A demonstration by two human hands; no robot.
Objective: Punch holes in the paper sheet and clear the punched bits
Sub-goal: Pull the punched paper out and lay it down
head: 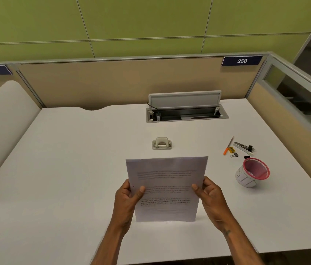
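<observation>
A white paper sheet (167, 186) with printed text is held upright above the desk, its lower edge near the desk surface. My left hand (127, 201) grips its left edge with the thumb on the front. My right hand (210, 197) grips its right edge the same way. A small beige hole punch (162, 143) sits on the white desk (74, 169) just beyond the sheet's top edge, apart from both hands.
A pink mesh cup (254, 174) lies tilted at the right. Behind it lie an orange pen (228, 146), a yellow sharpener (232, 149), binder clips (234, 154) and a metal clip tool (243, 147). An open cable box (186, 111) sits at the back. Partition walls surround the desk.
</observation>
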